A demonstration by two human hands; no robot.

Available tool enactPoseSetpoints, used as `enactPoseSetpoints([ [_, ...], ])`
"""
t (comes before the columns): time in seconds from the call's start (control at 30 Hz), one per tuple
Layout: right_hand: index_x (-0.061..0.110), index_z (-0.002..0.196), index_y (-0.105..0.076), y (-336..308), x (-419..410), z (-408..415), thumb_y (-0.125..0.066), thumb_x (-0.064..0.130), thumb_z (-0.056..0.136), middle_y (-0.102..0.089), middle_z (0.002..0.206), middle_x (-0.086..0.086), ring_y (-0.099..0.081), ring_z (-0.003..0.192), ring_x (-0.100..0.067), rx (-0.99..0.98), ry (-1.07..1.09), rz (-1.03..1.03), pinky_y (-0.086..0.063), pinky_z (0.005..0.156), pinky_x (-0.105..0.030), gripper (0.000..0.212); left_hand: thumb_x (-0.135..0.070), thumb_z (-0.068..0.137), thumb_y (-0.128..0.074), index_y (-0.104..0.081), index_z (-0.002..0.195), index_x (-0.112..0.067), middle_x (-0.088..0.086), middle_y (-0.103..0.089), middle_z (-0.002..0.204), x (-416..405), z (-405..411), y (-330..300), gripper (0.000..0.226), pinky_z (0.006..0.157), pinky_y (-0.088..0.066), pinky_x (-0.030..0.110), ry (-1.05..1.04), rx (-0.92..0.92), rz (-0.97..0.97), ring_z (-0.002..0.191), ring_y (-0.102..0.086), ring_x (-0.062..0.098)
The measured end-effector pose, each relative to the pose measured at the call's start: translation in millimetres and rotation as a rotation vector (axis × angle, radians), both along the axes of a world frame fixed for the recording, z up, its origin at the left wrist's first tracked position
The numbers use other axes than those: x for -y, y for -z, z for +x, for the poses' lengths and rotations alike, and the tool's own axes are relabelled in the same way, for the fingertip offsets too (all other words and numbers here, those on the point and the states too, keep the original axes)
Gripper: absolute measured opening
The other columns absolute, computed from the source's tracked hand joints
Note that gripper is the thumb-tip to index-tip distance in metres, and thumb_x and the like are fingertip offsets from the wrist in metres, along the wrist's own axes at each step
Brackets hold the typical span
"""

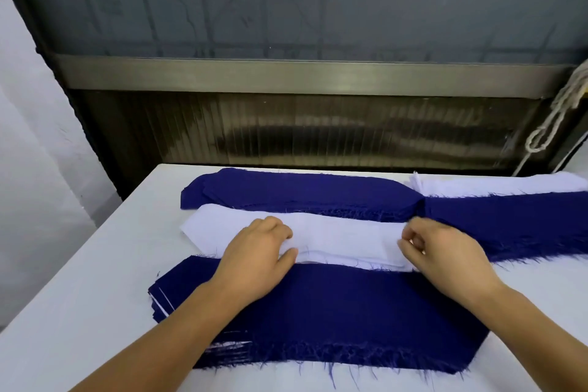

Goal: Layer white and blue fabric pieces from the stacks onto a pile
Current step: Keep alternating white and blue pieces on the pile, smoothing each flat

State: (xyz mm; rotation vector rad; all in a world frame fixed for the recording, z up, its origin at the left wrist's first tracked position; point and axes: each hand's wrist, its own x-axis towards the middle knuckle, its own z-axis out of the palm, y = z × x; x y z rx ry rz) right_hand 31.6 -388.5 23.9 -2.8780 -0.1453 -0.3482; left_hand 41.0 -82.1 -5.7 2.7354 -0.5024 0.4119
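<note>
A layered pile (350, 312) with a blue piece on top lies nearest me, white edges showing at its left side. Behind it sits a stack of white fabric pieces (343, 232). My left hand (257, 258) pinches the top white piece near its middle, thumb under its near edge. At the stack's right end my right hand (445, 251) pinches the same white piece with curled fingers. A stack of blue pieces (302, 192) lies farther back.
A second blue stack (509, 223) with frayed edges lies at the right, with more white fabric (496, 184) behind it. All rest on a white table (95, 264). A dark metal-framed wall stands behind the table, and a knotted cord (547, 127) hangs at the right.
</note>
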Motion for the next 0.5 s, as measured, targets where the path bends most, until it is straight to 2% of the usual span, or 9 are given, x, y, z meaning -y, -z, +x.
enactPoseSetpoints([
  [0.07, 0.033, 0.095, -0.055, -4, -11, 20, -0.058, 0.034, 0.092, -0.056, 0.087, 0.018, -0.051, 0.071, 0.002, 0.030, -0.053, 0.046, -0.039, 0.056, -0.019, 0.005, -0.040, 0.095, -0.051, -0.058, 0.124, -0.023, -0.011, -0.054, 0.123, 5, 17, -10, 0.035, 0.087, -0.040, 0.020, -0.027, -0.003, 0.013, 0.108, -0.050, 0.010],
  [0.17, 0.025, 0.121, -0.055, -4, -30, 57, -0.060, 0.030, 0.093, -0.057, 0.114, 0.009, -0.055, 0.100, -0.009, 0.005, -0.077, 0.120, -0.049, 0.077, -0.027, 0.029, -0.032, 0.096, -0.053, -0.056, 0.129, -0.022, -0.006, -0.056, 0.127, 13, 46, -23, 0.035, 0.087, -0.045, 0.024, -0.079, -0.003, 0.021, 0.108, -0.053, 0.012],
  [0.27, 0.020, 0.137, -0.048, 5, -45, 79, -0.060, 0.026, 0.092, -0.049, 0.138, 0.003, -0.046, 0.126, -0.018, -0.045, -0.068, 0.219, -0.043, 0.100, -0.032, 0.046, -0.025, 0.098, -0.050, -0.048, 0.139, -0.017, -0.001, -0.053, 0.137, 19, 70, -22, 0.042, 0.096, -0.045, 0.029, -0.116, -0.037, 0.018, 0.119, -0.051, 0.017],
  [0.33, 0.017, 0.142, -0.044, 18, -47, 84, -0.058, 0.026, 0.093, -0.045, 0.144, 0.001, -0.041, 0.133, -0.018, -0.076, -0.068, 0.219, -0.036, 0.108, -0.032, 0.051, -0.024, 0.099, -0.047, -0.041, 0.145, -0.014, 0.002, -0.045, 0.147, 19, 78, -14, 0.047, 0.108, -0.035, 0.030, -0.135, -0.069, 0.002, 0.133, -0.042, 0.019],
  [0.4, 0.016, 0.141, -0.047, 31, -45, 83, -0.054, 0.024, 0.095, -0.047, 0.144, 0.001, -0.042, 0.133, -0.017, -0.035, -0.083, 0.153, -0.032, 0.111, -0.028, 0.047, -0.027, 0.101, -0.043, -0.034, 0.149, -0.014, 0.003, -0.034, 0.155, 17, 80, -2, 0.050, 0.116, -0.021, 0.030, -0.155, -0.095, 0.024, 0.143, -0.029, 0.018],
  [0.5, 0.015, 0.137, -0.053, 36, -42, 86, -0.046, 0.018, 0.100, -0.052, 0.141, 0.002, -0.046, 0.129, -0.016, 0.030, -0.083, 0.115, -0.033, 0.107, -0.024, 0.038, -0.028, 0.103, -0.038, -0.032, 0.150, -0.018, 0.001, -0.028, 0.158, 12, 84, 12, 0.048, 0.118, -0.014, 0.030, -0.168, -0.068, 0.076, 0.146, -0.022, 0.017],
])
